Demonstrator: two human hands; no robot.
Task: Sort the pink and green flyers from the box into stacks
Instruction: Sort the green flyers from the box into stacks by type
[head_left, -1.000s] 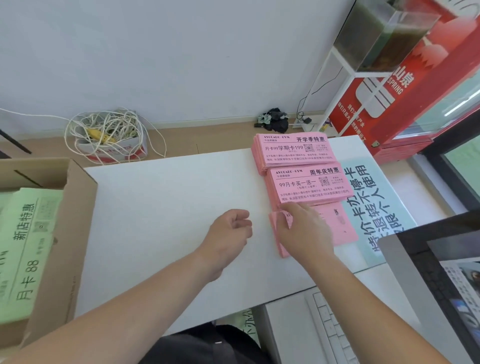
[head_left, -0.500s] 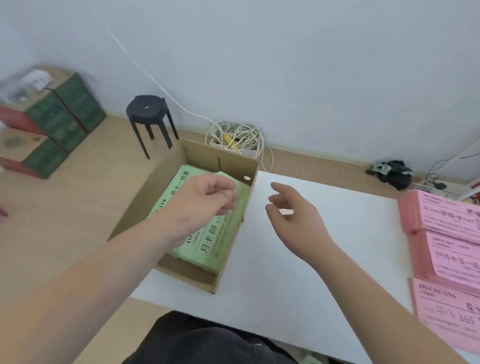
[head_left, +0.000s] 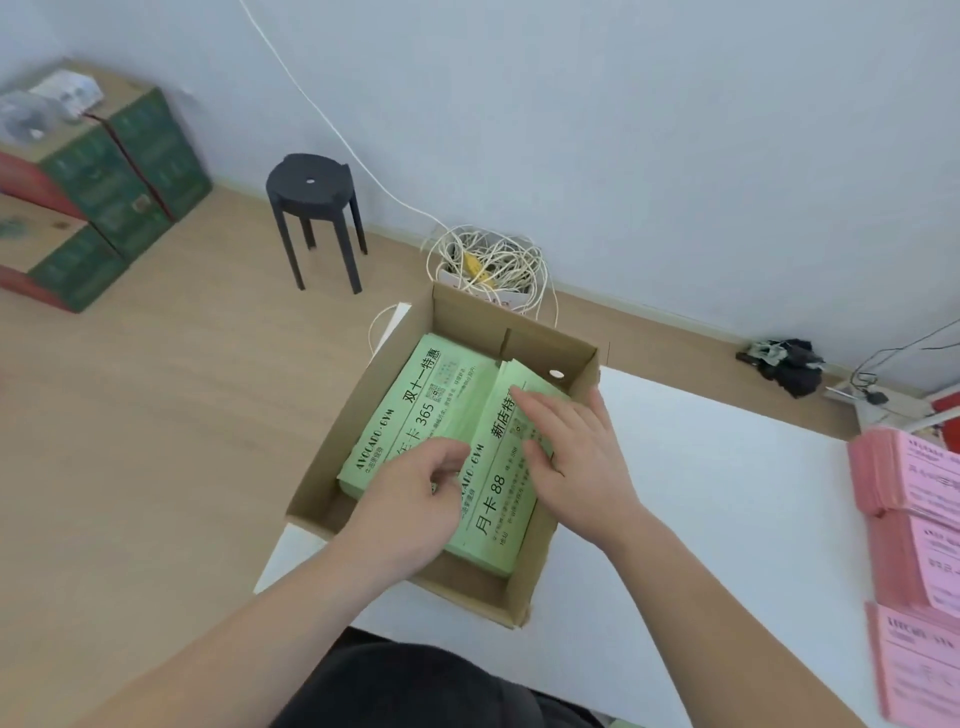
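An open cardboard box (head_left: 545, 342) stands on the left end of the white table (head_left: 701, 499). Inside lie two stacks of green flyers side by side, the left stack (head_left: 415, 405) and the right stack (head_left: 493, 499). My left hand (head_left: 410, 504) is in the box, its curled fingers and thumb pinching the left edge of the right green stack. Fingers straight, my right hand (head_left: 571, 452) lies flat on top of that same stack. Three stacks of pink flyers (head_left: 919, 519) sit in a row at the table's right edge, partly cut off.
A black stool (head_left: 314, 208) stands on the wooden floor behind the box. A coil of white cable (head_left: 488, 260) lies by the wall. Green and red cartons (head_left: 104, 176) are piled at the far left. A dark bundle (head_left: 789, 358) lies near the wall.
The view swung left from the pink stacks to the box. Both hands left the pink flyers, crossed the table and came down into the box onto the right green stack.
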